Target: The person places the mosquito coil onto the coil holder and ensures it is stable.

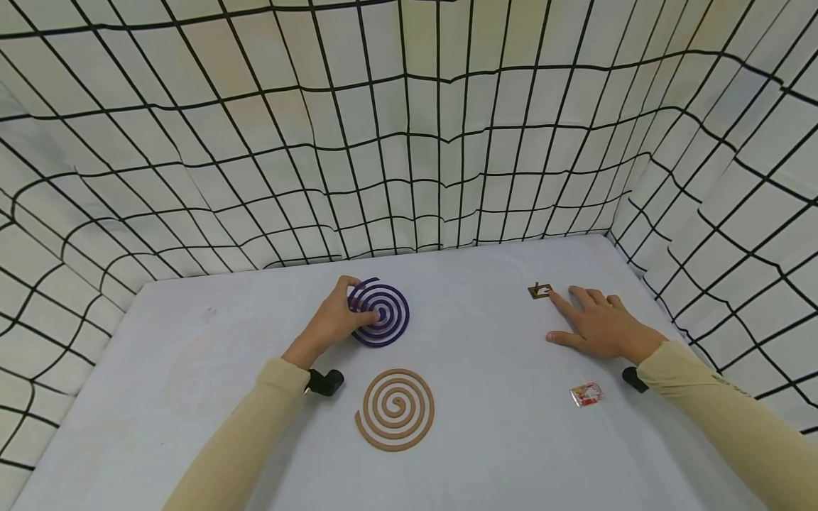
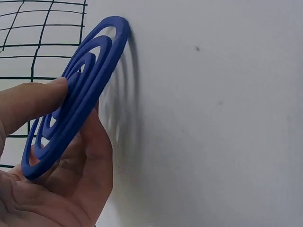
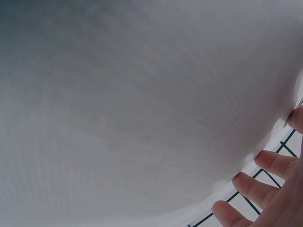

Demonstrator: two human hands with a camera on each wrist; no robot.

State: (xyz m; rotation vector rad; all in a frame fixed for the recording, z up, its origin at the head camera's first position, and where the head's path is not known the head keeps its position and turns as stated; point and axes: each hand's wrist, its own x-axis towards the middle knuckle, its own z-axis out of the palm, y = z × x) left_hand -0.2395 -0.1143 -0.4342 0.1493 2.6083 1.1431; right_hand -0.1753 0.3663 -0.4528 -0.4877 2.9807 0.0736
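The left hand (image 1: 334,319) is grasping the blue-violet coil (image 2: 87,101), the thumb pressing on one face and the fingers supporting the opposite face. In the left wrist view, the coil is tilting at an angle and casting a banded shadow (image 2: 136,71) on the white sheet (image 1: 486,426). Within the scene, this coil is occupying a position left of centre, toward the far edge of the sheet. A tan coil (image 1: 398,407) is lying flat on its near side, the two not touching.

The right hand (image 1: 601,330) is resting in a released posture, palm down, with the fingers spreading. Its index fingertip seems to be touching the small brass-coloured stand (image 1: 535,291), though the contact is too small to confirm. A red-and-white packet (image 1: 587,394) is lying on the near side of the right hand. Black grid netting (image 1: 404,135) is rising along the far, left and right sides.
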